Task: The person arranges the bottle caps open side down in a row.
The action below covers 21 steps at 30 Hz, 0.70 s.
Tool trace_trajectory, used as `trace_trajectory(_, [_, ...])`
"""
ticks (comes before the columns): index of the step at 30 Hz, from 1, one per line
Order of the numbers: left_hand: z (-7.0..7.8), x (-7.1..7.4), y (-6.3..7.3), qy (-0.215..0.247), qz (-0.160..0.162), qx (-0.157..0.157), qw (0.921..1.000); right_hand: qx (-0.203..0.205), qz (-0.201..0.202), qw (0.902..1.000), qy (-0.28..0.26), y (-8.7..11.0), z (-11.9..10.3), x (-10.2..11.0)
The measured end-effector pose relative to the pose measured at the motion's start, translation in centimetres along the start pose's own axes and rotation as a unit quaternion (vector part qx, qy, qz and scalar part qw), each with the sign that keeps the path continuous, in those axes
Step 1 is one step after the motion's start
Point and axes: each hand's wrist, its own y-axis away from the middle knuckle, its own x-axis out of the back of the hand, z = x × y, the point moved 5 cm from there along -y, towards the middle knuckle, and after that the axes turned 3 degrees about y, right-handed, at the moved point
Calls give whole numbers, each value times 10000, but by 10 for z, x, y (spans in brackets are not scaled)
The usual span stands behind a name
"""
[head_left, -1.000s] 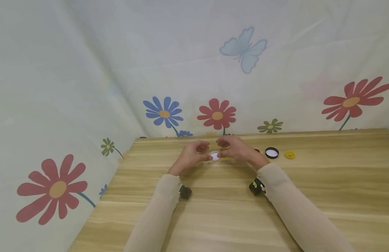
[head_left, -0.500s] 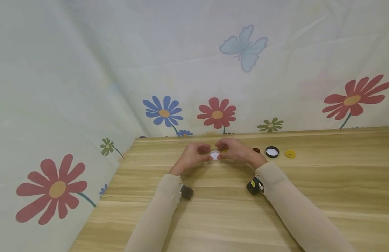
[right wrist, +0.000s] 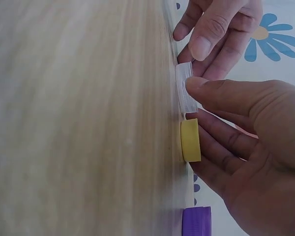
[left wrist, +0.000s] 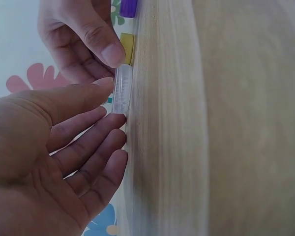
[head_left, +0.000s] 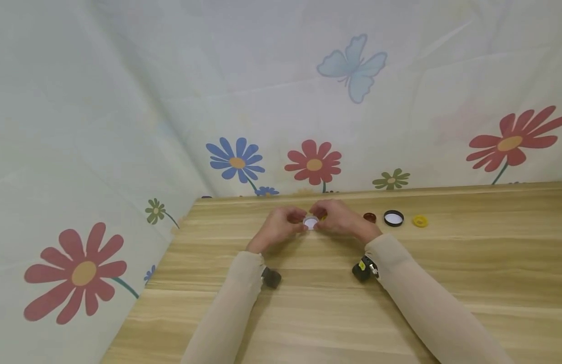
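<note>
We record a ribbed, translucent plastic cap (right wrist: 181,88) right of centre in the right wrist view, a smooth yellow plastic lid (right wrist: 190,140) below it, a wood-grained tabletop (head_left: 317,313), and a creased, cloth-like backdrop (head_left: 263,60) across the head view's top.

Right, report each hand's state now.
Left hand: closed, holding the clear cap at its edge.
Right hand: closed, holding the same cap's opposite edge.

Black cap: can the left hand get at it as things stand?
Probably not directly: the right hand and the reddish-brown cap lie between the left hand and the black cap.
</note>
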Motion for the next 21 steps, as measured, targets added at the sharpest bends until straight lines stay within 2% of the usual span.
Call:
trace_trajectory(10, [1, 1, -1, -37, 77, -26, 10000, -56, 112, 9999, -13, -1, 2, -1])
trace_trajectory(15, [2, 2, -1, 121, 199, -11, 9997, 42, 287, 9996, -62, -1, -2, 3])
trace_trajectory(21, [5, 6, 0, 379, 359, -164, 9985, 10, 496, 9985, -216, 2, -8, 11])
